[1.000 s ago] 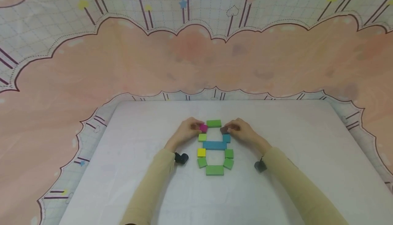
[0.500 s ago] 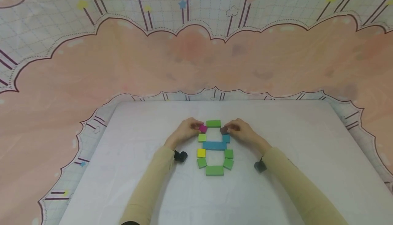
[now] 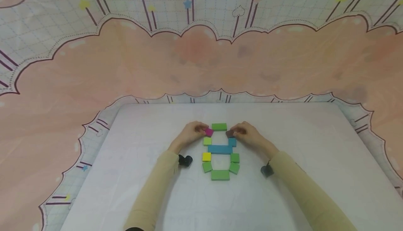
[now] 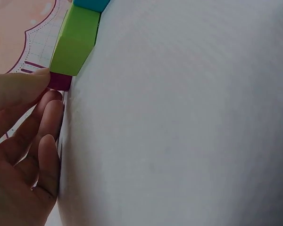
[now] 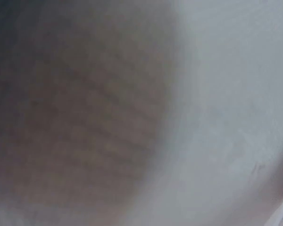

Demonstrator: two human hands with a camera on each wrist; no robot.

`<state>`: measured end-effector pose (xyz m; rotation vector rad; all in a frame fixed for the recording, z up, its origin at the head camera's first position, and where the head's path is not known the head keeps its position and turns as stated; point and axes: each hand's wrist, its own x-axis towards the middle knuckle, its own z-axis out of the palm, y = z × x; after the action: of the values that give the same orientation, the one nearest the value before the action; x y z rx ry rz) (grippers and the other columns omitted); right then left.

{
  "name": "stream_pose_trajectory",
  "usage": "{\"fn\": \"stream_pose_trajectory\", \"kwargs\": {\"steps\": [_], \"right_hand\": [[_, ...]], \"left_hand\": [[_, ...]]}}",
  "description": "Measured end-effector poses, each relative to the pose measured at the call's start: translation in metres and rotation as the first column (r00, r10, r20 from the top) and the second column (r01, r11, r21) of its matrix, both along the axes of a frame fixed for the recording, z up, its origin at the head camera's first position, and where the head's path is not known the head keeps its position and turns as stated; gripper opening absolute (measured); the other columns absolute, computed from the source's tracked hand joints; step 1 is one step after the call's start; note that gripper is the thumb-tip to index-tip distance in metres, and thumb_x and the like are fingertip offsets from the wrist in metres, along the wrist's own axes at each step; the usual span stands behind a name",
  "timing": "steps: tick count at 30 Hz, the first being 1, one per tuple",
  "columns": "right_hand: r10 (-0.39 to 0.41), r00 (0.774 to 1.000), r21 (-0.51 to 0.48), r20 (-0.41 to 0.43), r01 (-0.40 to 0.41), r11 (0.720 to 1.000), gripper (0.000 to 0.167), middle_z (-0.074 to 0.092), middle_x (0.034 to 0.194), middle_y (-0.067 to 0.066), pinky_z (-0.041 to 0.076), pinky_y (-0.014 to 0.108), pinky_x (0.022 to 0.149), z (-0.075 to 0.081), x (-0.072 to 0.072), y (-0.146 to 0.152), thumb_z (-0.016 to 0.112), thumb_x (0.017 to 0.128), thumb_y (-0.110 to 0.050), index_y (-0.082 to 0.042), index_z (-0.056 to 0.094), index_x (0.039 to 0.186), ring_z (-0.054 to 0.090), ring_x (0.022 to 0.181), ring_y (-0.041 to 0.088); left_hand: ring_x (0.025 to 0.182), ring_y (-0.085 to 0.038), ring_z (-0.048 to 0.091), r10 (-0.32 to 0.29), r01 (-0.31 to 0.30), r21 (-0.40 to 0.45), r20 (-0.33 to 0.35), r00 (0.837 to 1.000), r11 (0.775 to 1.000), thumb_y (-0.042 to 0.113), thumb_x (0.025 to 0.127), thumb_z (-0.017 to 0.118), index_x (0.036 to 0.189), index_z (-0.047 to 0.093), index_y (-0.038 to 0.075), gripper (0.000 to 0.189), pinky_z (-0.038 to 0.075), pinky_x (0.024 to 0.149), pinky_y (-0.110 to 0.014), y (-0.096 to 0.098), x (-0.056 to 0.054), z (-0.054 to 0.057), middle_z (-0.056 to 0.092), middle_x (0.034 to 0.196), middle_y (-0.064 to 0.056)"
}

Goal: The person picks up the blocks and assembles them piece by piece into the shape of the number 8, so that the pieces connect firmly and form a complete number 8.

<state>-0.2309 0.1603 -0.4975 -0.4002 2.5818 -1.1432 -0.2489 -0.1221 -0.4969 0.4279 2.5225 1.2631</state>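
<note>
In the head view, my left hand point(image 3: 192, 133) pinches a magenta block point(image 3: 209, 132) at the upper left of a ring of coloured blocks. Opposite it, my right hand point(image 3: 248, 133) holds a brown block point(image 3: 230, 133) between thumb and fingers. A long green block point(image 3: 219, 127) lies between and beyond both. Nearer me come a lime block point(image 3: 207, 141) on the left and a small blue block point(image 3: 232, 142) on the right. The left wrist view has the thumb at the magenta block point(image 4: 60, 82), partly hidden behind the lime block point(image 4: 75, 40). Blur fills much of the right wrist view.
A long blue block point(image 3: 220, 149) crosses the ring's middle. Below it are a yellow block point(image 3: 206, 156), several small green blocks and a wide green block point(image 3: 220, 175). White cloth covers the table point(image 3: 299, 129). Black wrist cameras point(image 3: 185, 161) hang beside the sleeves.
</note>
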Motion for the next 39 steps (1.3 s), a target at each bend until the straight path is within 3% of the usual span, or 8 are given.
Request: {"fn": "stream_pose_trajectory", "kwargs": {"steps": [20, 24, 31, 36, 39], "right_hand": [[-0.003, 0.996, -0.093, 0.088, 0.011, 0.996, 0.037, 0.054, 0.121, 0.01, 0.041, 0.028, 0.088, -0.002, -0.002, 0.005, 0.054, 0.098, -0.02, -0.014, 0.055, 0.133, 0.047, 0.103, 0.022], [-0.011, 0.995, -0.09, 0.103, 0.021, 0.996, 0.037, 0.054, 0.123, 0.012, 0.042, 0.033, 0.091, -0.002, -0.003, 0.006, 0.054, 0.098, -0.022, -0.013, 0.054, 0.134, 0.048, 0.105, 0.024], [-0.049, 0.988, -0.079, 0.147, 0.061, 0.995, 0.036, 0.053, 0.138, 0.012, 0.035, 0.051, 0.111, 0.004, -0.01, 0.007, 0.052, 0.098, -0.023, -0.013, 0.054, 0.133, 0.045, 0.131, 0.031], [-0.076, 0.992, -0.058, 0.103, 0.082, 0.995, 0.034, 0.06, 0.124, 0.017, 0.049, 0.04, 0.095, 0.012, -0.014, 0.001, 0.054, 0.096, -0.015, -0.007, 0.057, 0.129, 0.055, 0.113, 0.03], [-0.094, 0.994, -0.051, 0.053, 0.096, 0.994, 0.032, 0.062, 0.115, 0.017, 0.05, 0.035, 0.087, 0.018, -0.014, -0.007, 0.057, 0.095, -0.015, -0.006, 0.059, 0.126, 0.056, 0.104, 0.028]], "left_hand": [[0.098, -0.018, 0.056, 0.004, -0.004, -0.003, 0.006, 1.0, 1.0, 0.015, 0.09, 0.063, 0.122, 0.066, 0.017, 0.032, 0.047, 0.092, -0.035, -0.001, 0.003, -0.001, 0.064, 0.112, -0.005], [0.098, -0.018, 0.056, 0.011, -0.011, 0.003, 0.016, 1.0, 1.0, 0.015, 0.09, 0.064, 0.122, 0.066, 0.017, 0.032, 0.047, 0.091, -0.035, 0.0, 0.003, -0.003, 0.064, 0.111, -0.004], [0.096, -0.017, 0.055, 0.031, -0.031, 0.012, 0.026, 0.999, 0.999, 0.016, 0.089, 0.065, 0.121, 0.066, 0.019, 0.032, 0.046, 0.089, -0.033, 0.0, 0.002, -0.006, 0.064, 0.109, -0.003], [0.095, -0.017, 0.055, 0.022, -0.022, 0.016, 0.015, 1.0, 1.0, 0.017, 0.089, 0.065, 0.121, 0.066, 0.018, 0.032, 0.045, 0.087, -0.031, -0.001, 0.001, -0.009, 0.064, 0.108, -0.003], [0.096, -0.017, 0.055, 0.021, -0.021, 0.02, 0.008, 1.0, 1.0, 0.016, 0.089, 0.065, 0.121, 0.066, 0.017, 0.032, 0.046, 0.087, -0.031, -0.001, 0.002, -0.009, 0.064, 0.108, -0.004]]}}
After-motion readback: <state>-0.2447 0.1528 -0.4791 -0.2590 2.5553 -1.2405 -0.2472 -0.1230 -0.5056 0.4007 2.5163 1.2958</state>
